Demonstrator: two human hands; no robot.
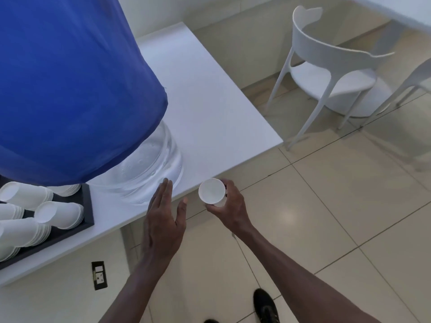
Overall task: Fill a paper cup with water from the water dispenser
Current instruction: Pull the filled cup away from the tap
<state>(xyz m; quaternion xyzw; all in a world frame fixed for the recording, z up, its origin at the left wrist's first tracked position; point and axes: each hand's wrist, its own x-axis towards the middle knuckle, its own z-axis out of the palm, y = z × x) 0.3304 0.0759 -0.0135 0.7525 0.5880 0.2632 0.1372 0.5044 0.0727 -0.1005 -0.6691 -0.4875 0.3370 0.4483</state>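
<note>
My right hand [229,207] grips a white paper cup [211,191], its mouth tilted toward me and empty inside, just off the front edge of the white counter [210,108]. My left hand [164,215] is open, fingers stretched toward the clear base of the water dispenser bottle [149,173], close to it but apart from the cup. A blue cloth cover [70,89] wraps the upper bottle and fills the left of the view. The dispenser's tap is hidden.
A dark tray [87,213] at the counter's left holds stacks of white paper cups [58,214] lying on their sides. A wall socket [99,275] sits below the counter. A white chair [326,73] stands on the tiled floor to the right. My black shoe [265,305] shows at the bottom.
</note>
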